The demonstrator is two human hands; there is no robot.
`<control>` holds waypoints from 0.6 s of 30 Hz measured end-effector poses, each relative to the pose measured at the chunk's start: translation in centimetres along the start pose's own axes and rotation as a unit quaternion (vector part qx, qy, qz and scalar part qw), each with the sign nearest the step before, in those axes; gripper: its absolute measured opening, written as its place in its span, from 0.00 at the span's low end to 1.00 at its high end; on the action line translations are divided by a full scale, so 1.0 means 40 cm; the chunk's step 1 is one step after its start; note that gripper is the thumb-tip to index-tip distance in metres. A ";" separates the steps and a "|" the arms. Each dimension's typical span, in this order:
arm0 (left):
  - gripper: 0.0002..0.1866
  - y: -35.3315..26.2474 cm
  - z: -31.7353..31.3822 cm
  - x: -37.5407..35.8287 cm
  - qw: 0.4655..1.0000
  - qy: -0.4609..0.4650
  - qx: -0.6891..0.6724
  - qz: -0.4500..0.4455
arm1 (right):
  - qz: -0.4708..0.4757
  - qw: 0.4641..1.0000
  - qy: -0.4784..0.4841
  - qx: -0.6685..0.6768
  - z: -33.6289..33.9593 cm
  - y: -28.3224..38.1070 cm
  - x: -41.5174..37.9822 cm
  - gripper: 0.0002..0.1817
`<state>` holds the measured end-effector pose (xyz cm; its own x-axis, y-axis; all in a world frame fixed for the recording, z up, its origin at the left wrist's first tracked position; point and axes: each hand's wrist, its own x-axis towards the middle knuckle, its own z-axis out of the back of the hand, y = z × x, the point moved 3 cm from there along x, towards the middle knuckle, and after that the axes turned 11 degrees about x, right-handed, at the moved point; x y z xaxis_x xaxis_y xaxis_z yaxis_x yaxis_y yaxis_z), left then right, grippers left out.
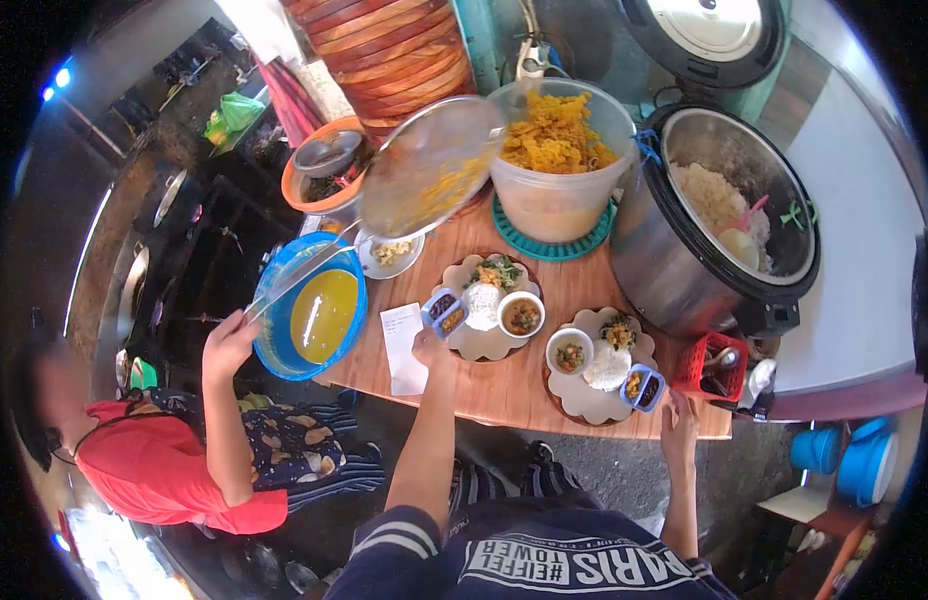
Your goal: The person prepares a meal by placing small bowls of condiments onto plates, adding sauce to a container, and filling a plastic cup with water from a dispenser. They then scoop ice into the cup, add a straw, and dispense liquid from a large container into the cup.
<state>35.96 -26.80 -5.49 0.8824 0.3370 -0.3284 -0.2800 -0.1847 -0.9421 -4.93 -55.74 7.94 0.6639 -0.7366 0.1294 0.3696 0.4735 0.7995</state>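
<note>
Head view: the left hand (433,347) pinches a blue dish (446,312) at the left plate's (474,345) left edge; placing seems underway, calling for a level release. Whether the right hand (681,418), near the bench's (494,392) front-right corner, grips anything is unclear.

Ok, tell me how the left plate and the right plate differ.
The left plate has its bowl to the right of its rice; the right plate has its bowl to the left of its rice. The left plate's blue dish is at its left edge, the right plate's blue dish at its right edge. Both plates are scalloped and carry white rice.
</note>
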 end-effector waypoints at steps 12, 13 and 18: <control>0.09 0.018 -0.110 -0.018 0.991 -0.067 -0.103 0.058 | -0.068 0.997 0.030 0.024 -0.011 -0.032 -0.043 0.17; 0.09 0.030 -0.105 -0.008 0.991 -0.069 -0.104 0.058 | -0.060 0.997 0.037 0.024 -0.013 -0.028 -0.039 0.16; 0.11 0.035 -0.089 0.020 0.998 -0.012 -0.034 0.053 | -0.044 0.998 0.049 0.024 -0.014 0.016 -0.014 0.16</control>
<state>37.63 -30.05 -6.82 0.8398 0.3343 -0.4277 -0.3434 -0.2831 -0.8955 -4.70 -54.74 8.04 0.6921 -0.7218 0.0011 0.3991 0.3840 0.8326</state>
